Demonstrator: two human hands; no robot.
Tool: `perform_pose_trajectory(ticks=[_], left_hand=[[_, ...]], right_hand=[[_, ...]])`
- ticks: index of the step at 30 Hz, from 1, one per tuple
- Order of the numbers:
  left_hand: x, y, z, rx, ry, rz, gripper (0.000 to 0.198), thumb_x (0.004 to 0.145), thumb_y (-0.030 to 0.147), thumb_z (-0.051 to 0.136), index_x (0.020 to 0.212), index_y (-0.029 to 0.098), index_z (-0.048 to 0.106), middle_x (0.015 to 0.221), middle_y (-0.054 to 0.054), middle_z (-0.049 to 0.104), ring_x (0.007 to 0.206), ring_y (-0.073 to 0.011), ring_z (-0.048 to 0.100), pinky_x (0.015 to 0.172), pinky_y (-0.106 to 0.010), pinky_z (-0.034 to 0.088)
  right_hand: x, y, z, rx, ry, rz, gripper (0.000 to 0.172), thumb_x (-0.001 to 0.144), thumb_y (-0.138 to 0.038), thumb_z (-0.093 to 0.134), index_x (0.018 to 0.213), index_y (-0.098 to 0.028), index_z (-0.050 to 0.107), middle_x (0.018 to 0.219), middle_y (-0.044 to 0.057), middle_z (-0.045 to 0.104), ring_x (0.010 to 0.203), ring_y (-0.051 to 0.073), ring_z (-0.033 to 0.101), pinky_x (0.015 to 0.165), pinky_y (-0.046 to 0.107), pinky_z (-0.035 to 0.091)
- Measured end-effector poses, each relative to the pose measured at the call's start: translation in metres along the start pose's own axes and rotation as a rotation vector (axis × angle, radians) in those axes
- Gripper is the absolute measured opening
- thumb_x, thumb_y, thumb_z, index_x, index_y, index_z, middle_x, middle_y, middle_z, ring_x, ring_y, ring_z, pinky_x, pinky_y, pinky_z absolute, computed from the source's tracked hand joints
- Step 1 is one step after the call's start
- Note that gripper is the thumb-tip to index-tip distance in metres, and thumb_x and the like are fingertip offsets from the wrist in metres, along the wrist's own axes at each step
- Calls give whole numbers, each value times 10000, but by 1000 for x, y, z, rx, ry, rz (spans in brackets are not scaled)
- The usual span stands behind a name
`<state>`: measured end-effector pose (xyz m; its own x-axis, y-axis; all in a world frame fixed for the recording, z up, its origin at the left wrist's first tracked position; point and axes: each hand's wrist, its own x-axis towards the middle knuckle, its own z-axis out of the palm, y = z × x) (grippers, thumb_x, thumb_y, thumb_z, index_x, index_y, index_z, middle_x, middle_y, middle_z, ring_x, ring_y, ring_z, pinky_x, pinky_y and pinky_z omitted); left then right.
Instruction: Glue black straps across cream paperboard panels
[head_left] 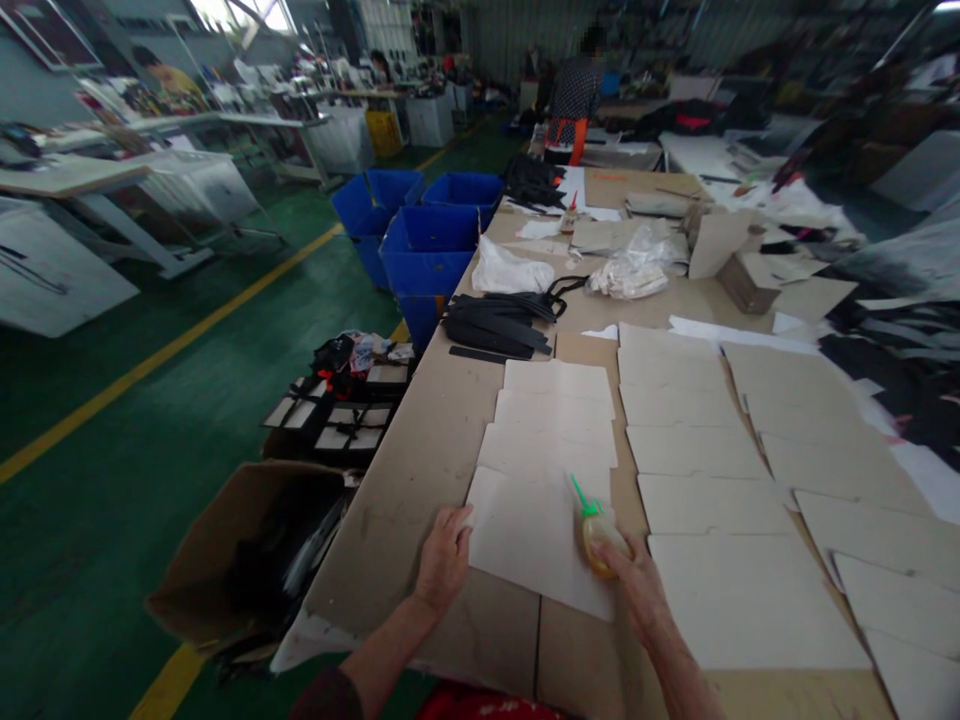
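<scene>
My right hand (626, 570) is wrapped around a squeeze glue bottle (596, 530) with amber contents and a green nozzle. The bottle is above the nearest grey-white cardboard sheet (525, 540), its nozzle pointing up and away to the left. At that sheet's left edge, my left hand (446, 555) has its fingers closed on the border. Beyond it, more sheets overlap in a column running away from me. Two further columns of overlapping cardboard sheets (720, 500) lie to the right of my right hand.
Black strips (499, 325) and clear plastic bags (637, 265) lie farther up the brown-topped table (420, 450). Blue bins (427, 245) and an open cardboard box (217, 540) stand along its left side. A person (574, 100) stands at the far end.
</scene>
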<state>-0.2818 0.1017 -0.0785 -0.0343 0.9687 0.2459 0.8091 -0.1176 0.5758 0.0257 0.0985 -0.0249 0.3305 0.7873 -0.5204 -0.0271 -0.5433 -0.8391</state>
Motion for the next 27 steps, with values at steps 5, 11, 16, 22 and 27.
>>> perform_pose_trajectory(ticks=[5, 11, 16, 22, 27], left_hand=[[-1, -2, 1, 44, 0, 17, 318, 884, 135, 446, 1159, 198, 593, 1001, -76, 615, 955, -208, 623, 878, -372, 553], [1, 1, -1, 99, 0, 49, 299, 900, 147, 470, 1173, 182, 586, 1009, -82, 598, 959, -206, 599, 876, -377, 547], [-15, 15, -12, 164, 15, 75, 360, 924, 228, 498, 1279, 195, 546, 1263, -140, 537, 1197, -284, 506, 996, -506, 472], [-38, 41, -11, 177, -414, 484, 492, 902, 219, 526, 1390, 242, 471, 1473, -47, 460, 1389, -239, 352, 1121, -414, 393], [-37, 48, -5, 202, -487, 534, 544, 934, 307, 507, 1460, 246, 383, 1560, -38, 353, 1443, -256, 272, 1163, -457, 338]], right_hand=[[1, 0, 5, -15, 55, 8, 735, 550, -553, 784, 1131, -130, 626, 925, 64, 715, 869, 256, 657, 749, 330, 512], [-2, -3, 3, -101, 213, -86, 659, 522, -569, 782, 1017, -155, 651, 997, 67, 663, 947, 274, 615, 778, 348, 510], [-16, 6, -23, -67, 266, -45, 727, 597, -636, 747, 1128, -166, 591, 970, 50, 639, 889, 249, 604, 763, 365, 506], [-43, 17, -48, -54, 218, -56, 785, 573, -571, 804, 1212, -222, 509, 1088, 38, 609, 956, 239, 602, 713, 312, 526], [-59, 29, -49, -7, 213, -3, 720, 617, -565, 790, 1188, -207, 536, 909, 15, 665, 807, 213, 618, 647, 294, 517]])
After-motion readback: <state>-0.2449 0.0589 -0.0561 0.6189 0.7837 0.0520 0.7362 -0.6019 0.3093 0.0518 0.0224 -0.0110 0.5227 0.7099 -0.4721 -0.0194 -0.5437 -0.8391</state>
